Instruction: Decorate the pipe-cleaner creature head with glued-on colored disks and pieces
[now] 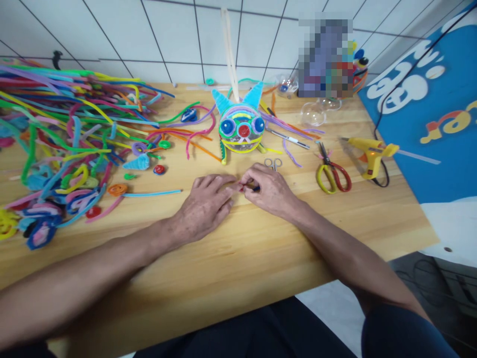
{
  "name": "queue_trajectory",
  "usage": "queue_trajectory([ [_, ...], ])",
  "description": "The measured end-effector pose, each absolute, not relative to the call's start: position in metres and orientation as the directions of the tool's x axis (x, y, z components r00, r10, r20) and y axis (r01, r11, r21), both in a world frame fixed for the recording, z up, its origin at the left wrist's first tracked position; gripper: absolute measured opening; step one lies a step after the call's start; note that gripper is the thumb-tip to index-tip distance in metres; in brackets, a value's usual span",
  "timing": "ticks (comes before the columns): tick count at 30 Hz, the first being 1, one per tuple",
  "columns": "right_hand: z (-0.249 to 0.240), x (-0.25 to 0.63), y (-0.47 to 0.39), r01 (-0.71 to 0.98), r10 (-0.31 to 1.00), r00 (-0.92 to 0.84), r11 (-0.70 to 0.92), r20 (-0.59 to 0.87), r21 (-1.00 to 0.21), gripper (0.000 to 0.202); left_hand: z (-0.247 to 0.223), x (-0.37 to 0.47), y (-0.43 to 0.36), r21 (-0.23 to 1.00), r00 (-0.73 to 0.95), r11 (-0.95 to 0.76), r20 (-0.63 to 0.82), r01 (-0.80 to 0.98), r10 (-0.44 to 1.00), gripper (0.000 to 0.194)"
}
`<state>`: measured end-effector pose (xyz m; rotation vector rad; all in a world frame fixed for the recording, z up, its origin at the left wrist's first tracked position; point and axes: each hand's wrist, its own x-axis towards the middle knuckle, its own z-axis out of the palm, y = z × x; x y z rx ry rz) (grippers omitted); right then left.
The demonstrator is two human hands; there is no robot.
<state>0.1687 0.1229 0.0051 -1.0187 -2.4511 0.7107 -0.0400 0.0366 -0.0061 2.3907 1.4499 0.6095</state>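
My left hand (pixel 206 206) lies palm down on the wooden table, its fingers pointing at the right hand and a thin pinkish strip near its fingertips. My right hand (pixel 269 191) is closed in a pinch around something small and dark, too small to name, just touching the left fingertips. Right behind both hands stands a round clear ornament (pixel 242 130) with blue eyes, a red nose, a yellow band and two light-blue ears. Small silver scissors (pixel 274 163) lie just behind the right hand.
Many coloured pipe cleaners (pixel 74 99) cover the left side. To the right lie red-and-yellow scissors (pixel 331 174), a yellow glue gun (pixel 372 154) with its cord and a pen (pixel 288 138). Clear plastic balls (pixel 313 114) sit near the tiled wall (pixel 167 35).
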Motion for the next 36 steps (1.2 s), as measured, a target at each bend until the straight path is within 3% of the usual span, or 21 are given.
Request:
queue_trajectory([
  [8,0.005,0.168,0.123,0.53,0.731,-0.664,0.607,0.155,-0.592,0.014,-0.009,-0.039,0.035,0.344,0.436,-0.494,0.235,0.798,0.869,0.038],
  [16,0.002,0.17,0.124,0.523,0.723,-0.67,0.619,0.166,-0.585,0.014,-0.006,-0.038,0.035,0.413,0.424,-0.473,0.21,0.778,0.881,0.038],
  [23,0.004,0.172,0.124,0.51,0.726,-0.669,0.605,0.161,-0.612,0.013,-0.002,-0.047,0.037,0.596,0.342,-0.419,0.244,0.685,0.907,0.036],
  [31,0.003,0.172,0.125,0.499,0.723,-0.67,0.605,0.166,-0.62,0.014,-0.008,-0.039,0.036,0.421,0.388,-0.433,0.191,0.797,0.901,0.038],
  [36,0.004,0.173,0.128,0.464,0.744,-0.64,0.575,0.195,-0.673,0.012,-0.005,-0.044,0.037,0.531,0.319,-0.397,0.238,0.749,0.918,0.044],
])
